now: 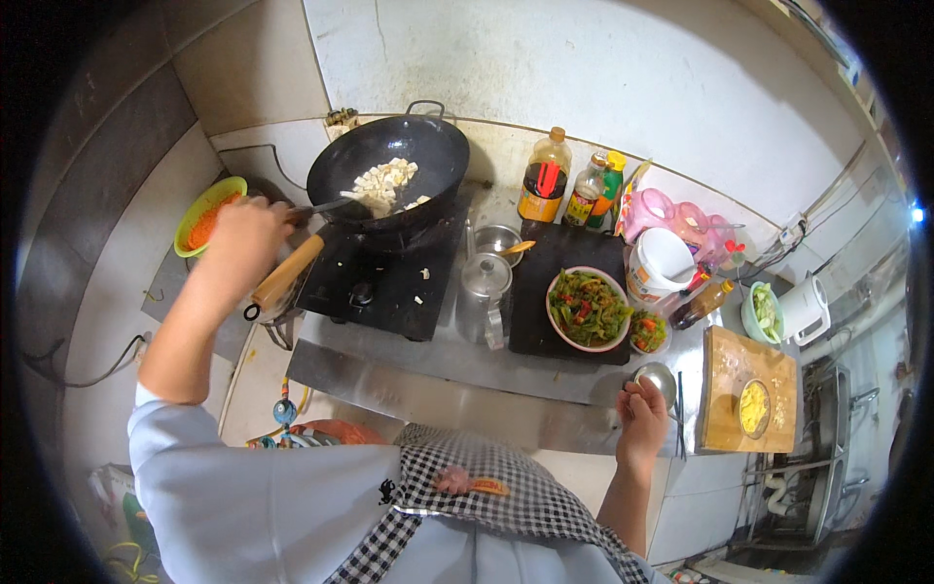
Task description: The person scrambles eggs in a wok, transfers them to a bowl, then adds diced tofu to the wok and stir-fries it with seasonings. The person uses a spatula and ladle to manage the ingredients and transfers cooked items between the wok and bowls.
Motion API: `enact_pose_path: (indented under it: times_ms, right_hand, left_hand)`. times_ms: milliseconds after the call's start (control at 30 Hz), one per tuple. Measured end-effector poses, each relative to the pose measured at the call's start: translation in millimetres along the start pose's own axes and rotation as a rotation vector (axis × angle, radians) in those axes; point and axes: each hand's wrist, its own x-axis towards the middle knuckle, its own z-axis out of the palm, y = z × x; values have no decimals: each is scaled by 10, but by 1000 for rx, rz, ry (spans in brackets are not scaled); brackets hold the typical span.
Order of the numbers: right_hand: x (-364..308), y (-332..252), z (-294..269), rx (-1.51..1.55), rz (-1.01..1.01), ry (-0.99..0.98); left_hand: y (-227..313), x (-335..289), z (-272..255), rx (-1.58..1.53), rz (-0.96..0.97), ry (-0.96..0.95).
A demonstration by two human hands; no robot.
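My left hand [251, 234] is closed around the handle of a metal spatula [329, 206], whose blade is in the black wok [336, 170]. White diced pieces [384, 183] lie in the wok, around the spatula's tip. The wok's wooden handle [292, 268] points toward me, below that hand, and I do not see it gripped. My right hand [642, 414] is raised by the counter's front edge with its fingers curled together. It overlaps a small metal bowl [662, 376]; whether it pinches the bowl's rim or something else is hidden.
The wok sits on a black cooktop [399, 292]. A green bowl of orange shreds [201, 234] stands left. Rightward are a metal pitcher [484, 292], a bowl of green peppers [587, 310], sauce bottles [547, 180], a white bucket [662, 263], and a cutting board [725, 389] holding yellow pieces.
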Motion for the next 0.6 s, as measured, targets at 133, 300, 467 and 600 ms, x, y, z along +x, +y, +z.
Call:
enact_pose_path:
  times_ms: [133,300,467,600]
  right_hand:
    - [-77,-5,-58,8,-22,-38]
    - [-144,-42,-348,22,-52,9]
    - [-297,-48,-626,40,-78,87]
    - [-383,-11,-745,89,-28,178]
  left_hand:
    - [173,510,514,-104,-47,135]
    - [-371,994,1052,-299,-538,31]
    - [-800,1281,1331,-504,-568,-111]
    - [-636,1461,1503,-1155,-919,-601]
